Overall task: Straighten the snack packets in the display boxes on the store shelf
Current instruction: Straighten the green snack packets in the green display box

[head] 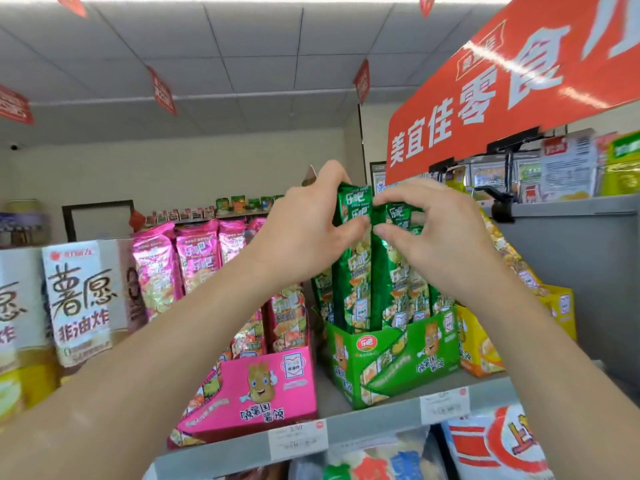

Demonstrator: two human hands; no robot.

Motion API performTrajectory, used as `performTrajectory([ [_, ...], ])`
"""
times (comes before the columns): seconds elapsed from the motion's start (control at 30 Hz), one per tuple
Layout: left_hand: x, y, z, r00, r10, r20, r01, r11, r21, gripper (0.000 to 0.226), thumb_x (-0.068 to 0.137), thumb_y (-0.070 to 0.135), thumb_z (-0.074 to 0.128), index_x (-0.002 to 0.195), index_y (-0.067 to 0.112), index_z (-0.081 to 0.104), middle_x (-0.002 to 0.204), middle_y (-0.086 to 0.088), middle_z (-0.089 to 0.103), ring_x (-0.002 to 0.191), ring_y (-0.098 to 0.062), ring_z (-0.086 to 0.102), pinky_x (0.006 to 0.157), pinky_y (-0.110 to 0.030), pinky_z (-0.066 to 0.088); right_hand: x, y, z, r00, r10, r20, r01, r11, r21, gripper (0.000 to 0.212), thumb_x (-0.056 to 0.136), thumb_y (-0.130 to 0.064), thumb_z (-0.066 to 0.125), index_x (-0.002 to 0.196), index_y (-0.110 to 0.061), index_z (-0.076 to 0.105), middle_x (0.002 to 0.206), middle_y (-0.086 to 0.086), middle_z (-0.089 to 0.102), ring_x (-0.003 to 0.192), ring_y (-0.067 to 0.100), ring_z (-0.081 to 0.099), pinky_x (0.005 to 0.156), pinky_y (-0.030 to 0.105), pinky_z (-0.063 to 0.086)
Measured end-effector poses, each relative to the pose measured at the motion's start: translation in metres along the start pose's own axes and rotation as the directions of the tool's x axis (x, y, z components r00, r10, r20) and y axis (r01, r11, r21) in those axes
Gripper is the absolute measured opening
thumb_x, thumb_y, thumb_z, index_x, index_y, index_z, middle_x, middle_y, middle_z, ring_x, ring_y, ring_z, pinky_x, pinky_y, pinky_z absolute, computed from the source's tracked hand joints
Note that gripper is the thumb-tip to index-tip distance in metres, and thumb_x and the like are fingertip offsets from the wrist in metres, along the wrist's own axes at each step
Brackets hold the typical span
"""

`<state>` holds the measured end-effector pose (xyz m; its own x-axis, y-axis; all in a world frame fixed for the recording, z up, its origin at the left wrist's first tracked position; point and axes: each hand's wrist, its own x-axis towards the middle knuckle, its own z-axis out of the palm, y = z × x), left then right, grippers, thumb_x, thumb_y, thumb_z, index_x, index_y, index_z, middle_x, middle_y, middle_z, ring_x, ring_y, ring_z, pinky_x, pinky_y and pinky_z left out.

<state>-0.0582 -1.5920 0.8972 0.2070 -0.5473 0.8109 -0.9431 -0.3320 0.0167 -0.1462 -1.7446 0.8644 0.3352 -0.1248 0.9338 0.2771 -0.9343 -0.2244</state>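
Tall green snack packets (356,271) stand upright in a green display box (398,362) on the grey shelf (374,417). My left hand (304,223) grips the top of the front-left green packet, fingers over its upper edge and thumb on its face. My right hand (433,233) pinches the top of the neighbouring green packet (398,216) between thumb and forefinger. To the left, pink packets (197,258) stand in a pink display box (263,386). A yellow display box (481,348) with yellow packets sits right of the green one.
White snack cartons (79,296) stand at the far left of the shelf. A red hanging sign (512,88) overhangs the upper right, with packaged goods (568,164) behind it. Price tags (298,441) line the shelf edge; bags (498,445) lie on the shelf below.
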Motion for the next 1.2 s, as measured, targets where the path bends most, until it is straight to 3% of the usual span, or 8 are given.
performTrajectory([
  [0.13,-0.002,0.0,0.003,0.999,-0.024,0.049,0.022,0.999,0.038,0.031,0.092,0.039,0.06,0.102,0.023,0.035,0.066,-0.007,0.064,0.053,-0.02,0.063,0.057,-0.038,0.051,0.01,0.0,-0.006,0.998,-0.026,-0.064,0.027,1.0,0.013,0.036,0.077,-0.021,0.081,0.111,-0.025,0.07,0.107,-0.01,0.062,0.102,0.008,0.055,0.094,0.038,0.05],
  [0.33,0.011,0.003,-0.027,0.994,-0.017,-0.107,0.017,1.0,0.001,0.027,0.094,0.044,0.055,0.1,0.03,0.033,0.072,-0.005,0.066,0.057,-0.025,0.065,0.061,-0.045,0.055,0.008,0.01,0.003,0.994,-0.041,0.105,0.05,0.995,-0.084,0.042,0.074,-0.03,0.083,0.113,-0.028,0.068,0.107,-0.013,0.06,0.094,-0.002,0.047,0.083,0.016,0.037],
  [0.53,-0.002,0.01,-0.006,0.998,-0.003,0.065,0.002,1.0,0.011,0.025,0.095,0.039,0.057,0.101,0.026,0.036,0.066,-0.003,0.065,0.051,-0.016,0.064,0.053,-0.037,0.052,0.009,0.014,-0.005,0.999,-0.009,0.052,0.003,0.994,0.111,0.027,0.084,-0.018,0.075,0.111,-0.021,0.073,0.103,-0.009,0.064,0.1,0.008,0.059,0.094,0.037,0.05],
  [0.67,-0.011,0.009,0.009,0.973,-0.101,0.21,0.123,0.988,-0.093,0.02,0.097,0.037,0.054,0.105,0.028,0.038,0.059,0.001,0.06,0.053,-0.011,0.066,0.043,-0.021,0.043,0.008,0.016,-0.007,0.988,-0.001,0.156,-0.011,0.997,0.074,0.029,0.093,-0.005,0.06,0.115,-0.021,0.072,0.108,-0.011,0.066,0.107,0.006,0.059,0.1,0.032,0.048],
  [0.87,-0.008,0.01,-0.007,0.904,-0.172,0.391,0.29,0.919,-0.266,0.029,0.099,0.011,0.046,0.119,0.031,0.052,0.074,0.0,0.071,0.07,-0.015,0.074,0.075,-0.042,0.06,-0.014,0.001,0.0,0.993,-0.073,0.095,0.067,0.996,0.066,0.043,0.095,-0.023,0.042,0.136,-0.026,0.055,0.131,-0.013,0.059,0.124,-0.004,0.045,0.106,0.017,0.032],
  [1.03,-0.004,0.019,-0.02,0.952,0.001,0.307,-0.078,0.968,0.238,0.029,0.098,0.013,0.049,0.126,0.017,0.055,0.083,0.005,0.066,0.074,-0.016,0.068,0.075,-0.039,0.056,-0.033,-0.002,0.011,0.964,-0.157,0.213,0.206,0.951,-0.232,0.06,0.097,-0.051,0.034,0.152,-0.027,0.028,0.147,-0.009,0.043,0.139,0.008,0.03,0.111,0.03,0.019],
  [1.13,0.018,0.012,-0.033,0.995,0.062,0.072,-0.087,0.898,0.432,0.033,0.092,0.02,0.056,0.123,0.023,0.063,0.099,0.002,0.074,0.094,-0.026,0.067,0.084,-0.039,0.054,-0.032,-0.001,0.012,0.964,-0.177,0.198,0.224,0.941,-0.253,0.058,0.098,-0.051,0.033,0.148,-0.023,0.037,0.142,-0.005,0.048,0.136,0.012,0.035,0.112,0.03,0.02],
  [1.2,0.037,0.004,-0.035,0.994,-0.047,0.096,-0.016,0.822,0.57,0.026,0.089,0.025,0.053,0.111,0.021,0.068,0.1,-0.004,0.072,0.096,-0.032,0.064,0.081,-0.04,0.054,-0.031,0.0,0.012,0.967,-0.169,0.191,0.209,0.955,-0.211,0.056,0.097,-0.052,0.033,0.145,-0.024,0.042,0.142,-0.006,0.048,0.136,0.012,0.034,0.112,0.025,0.016],
])
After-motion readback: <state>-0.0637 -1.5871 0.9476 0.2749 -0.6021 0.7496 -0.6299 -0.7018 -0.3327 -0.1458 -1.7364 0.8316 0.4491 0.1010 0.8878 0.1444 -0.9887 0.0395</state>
